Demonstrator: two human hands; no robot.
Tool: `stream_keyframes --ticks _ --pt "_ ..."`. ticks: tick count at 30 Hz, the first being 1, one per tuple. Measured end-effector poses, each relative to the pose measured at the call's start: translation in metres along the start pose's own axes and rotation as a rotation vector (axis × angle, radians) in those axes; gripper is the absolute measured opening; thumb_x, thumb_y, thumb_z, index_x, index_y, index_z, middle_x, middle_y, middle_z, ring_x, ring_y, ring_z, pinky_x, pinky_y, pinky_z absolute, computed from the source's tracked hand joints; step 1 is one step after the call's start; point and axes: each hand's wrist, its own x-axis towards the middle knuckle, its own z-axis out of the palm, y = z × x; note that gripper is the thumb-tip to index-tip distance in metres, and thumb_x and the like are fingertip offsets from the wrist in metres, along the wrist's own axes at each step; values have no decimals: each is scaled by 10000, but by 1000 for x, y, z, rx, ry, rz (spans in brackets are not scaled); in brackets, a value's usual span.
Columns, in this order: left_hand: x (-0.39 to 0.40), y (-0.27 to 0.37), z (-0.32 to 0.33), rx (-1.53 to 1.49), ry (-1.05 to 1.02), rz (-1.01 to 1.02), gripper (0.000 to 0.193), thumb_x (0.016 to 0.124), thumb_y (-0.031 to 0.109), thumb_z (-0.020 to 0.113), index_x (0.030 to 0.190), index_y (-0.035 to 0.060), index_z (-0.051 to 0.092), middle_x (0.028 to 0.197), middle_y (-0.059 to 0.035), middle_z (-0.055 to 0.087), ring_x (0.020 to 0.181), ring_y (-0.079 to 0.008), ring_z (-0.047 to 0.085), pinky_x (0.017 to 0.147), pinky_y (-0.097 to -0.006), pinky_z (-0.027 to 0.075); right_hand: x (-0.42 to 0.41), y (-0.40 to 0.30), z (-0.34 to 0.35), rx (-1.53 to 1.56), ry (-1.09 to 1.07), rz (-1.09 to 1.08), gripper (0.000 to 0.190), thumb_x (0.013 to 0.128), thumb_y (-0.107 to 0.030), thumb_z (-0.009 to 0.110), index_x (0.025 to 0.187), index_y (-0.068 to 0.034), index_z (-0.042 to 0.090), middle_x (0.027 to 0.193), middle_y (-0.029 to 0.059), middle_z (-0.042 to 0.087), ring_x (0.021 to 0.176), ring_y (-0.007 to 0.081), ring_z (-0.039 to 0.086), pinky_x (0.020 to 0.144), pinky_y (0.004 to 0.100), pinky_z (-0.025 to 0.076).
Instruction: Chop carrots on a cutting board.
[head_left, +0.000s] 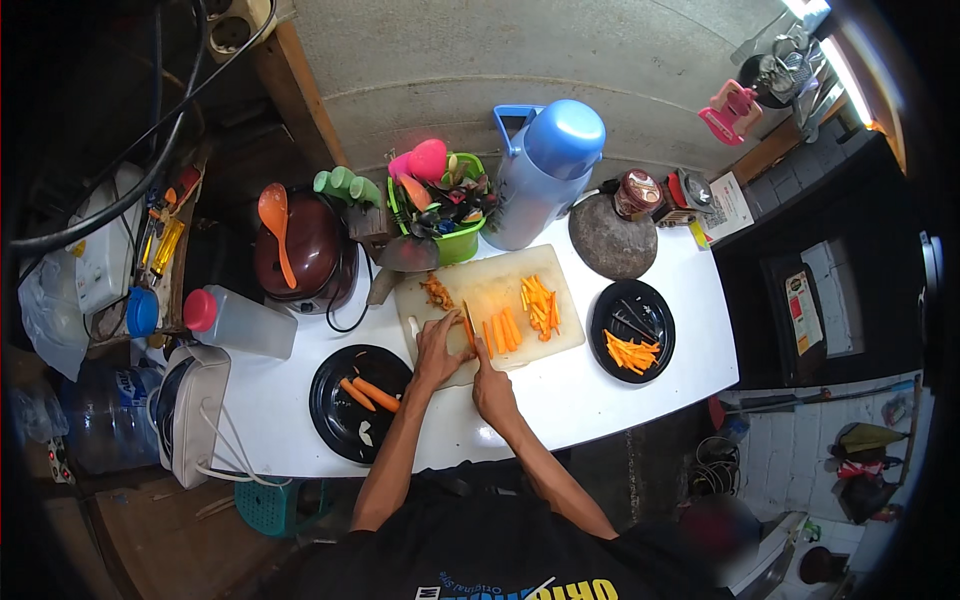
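Observation:
My right hand (495, 397) grips a knife (475, 324), its blade pointing away from me over a pale cutting board (487, 277). Just left of the blade, my left hand (437, 352) presses a carrot piece (468, 330) against the board. Several flat carrot slices (507, 330) lie right of the knife. Thin carrot sticks (541, 306) are heaped on the board's right side, and orange scraps (436, 292) sit at its far left. More carrot sticks (631, 352) rest on a black plate (606, 300) to the right. Whole peeled carrots (375, 394) lie on the left black plate (330, 424), partly behind my left forearm.
Behind the board stand a green utensil basket (459, 246), a blue vacuum flask (536, 187) and a stone mortar (613, 238). A brown rice cooker (306, 247), a red-capped plastic bottle (247, 322) and a beige bag (199, 420) line the white table's (577, 405) left side.

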Motion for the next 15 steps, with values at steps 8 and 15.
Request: stream_keyframes --ticks 8,15 --pt "-8 3 3 50 65 80 942 683 245 916 1488 94 448 1360 -36 641 1260 -302 497 1071 -473 344 1 2 -7 -17 -52 2 697 930 15 419 1597 -109 259 829 397 627 803 549 651 761 592 510" --pt "-14 24 3 116 24 67 921 711 312 896 1487 114 439 1380 -27 637 1283 -309 457 1079 -502 288 -11 13 -10 -43 -45 11 663 984 -59 416 1606 -149 204 750 370 629 730 534 651 707 584 509"
